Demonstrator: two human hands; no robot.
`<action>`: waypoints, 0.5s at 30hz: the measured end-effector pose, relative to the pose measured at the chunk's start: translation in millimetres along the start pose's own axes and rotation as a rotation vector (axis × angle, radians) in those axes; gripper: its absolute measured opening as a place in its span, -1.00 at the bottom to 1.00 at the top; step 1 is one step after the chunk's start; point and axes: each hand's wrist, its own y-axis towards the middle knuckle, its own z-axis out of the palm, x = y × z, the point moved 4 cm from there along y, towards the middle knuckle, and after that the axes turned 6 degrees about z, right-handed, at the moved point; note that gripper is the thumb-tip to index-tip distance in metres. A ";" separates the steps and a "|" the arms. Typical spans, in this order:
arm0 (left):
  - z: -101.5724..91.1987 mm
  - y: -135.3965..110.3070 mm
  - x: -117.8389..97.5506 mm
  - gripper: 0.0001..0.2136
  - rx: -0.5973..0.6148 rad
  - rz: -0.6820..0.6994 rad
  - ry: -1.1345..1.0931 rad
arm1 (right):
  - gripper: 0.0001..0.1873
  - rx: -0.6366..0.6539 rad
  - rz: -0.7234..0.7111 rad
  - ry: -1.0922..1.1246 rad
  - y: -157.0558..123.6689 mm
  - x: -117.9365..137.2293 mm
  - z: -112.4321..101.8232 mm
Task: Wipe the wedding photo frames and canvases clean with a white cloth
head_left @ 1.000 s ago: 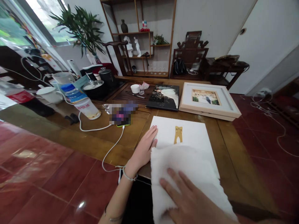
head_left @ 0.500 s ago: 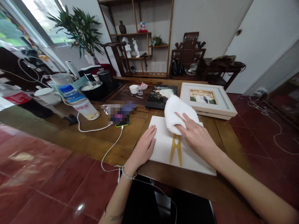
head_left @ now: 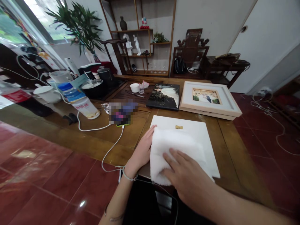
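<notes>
A white board [head_left: 201, 137] lies flat on the wooden table [head_left: 103, 143] in front of me. A gold clip-shaped piece [head_left: 179, 127] on it shows only at its top end. My right hand [head_left: 187, 176] lies flat, fingers spread, pressing a fluffy white cloth [head_left: 173, 145] onto the near part of the board. My left hand [head_left: 142, 150] rests flat, fingers together, on the board's left edge, touching the cloth.
Behind the board lie a dark photo print [head_left: 165, 96] and a stacked white picture frame [head_left: 208, 100]. To the left are a charging phone with cable [head_left: 122, 120], a tipped water bottle [head_left: 79, 100], pots and cups. Red tiled floor [head_left: 47, 181] surrounds the table.
My right hand has pulled the cloth from the board's far end back to its near edge, covering most of the gold piece. My left hand has stayed on the board's left edge.
</notes>
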 end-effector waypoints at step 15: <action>3.9 -1.2 4.9 -0.58 -0.024 -0.106 0.078 | -0.54 -0.020 0.184 -0.144 34.6 -52.1 6.6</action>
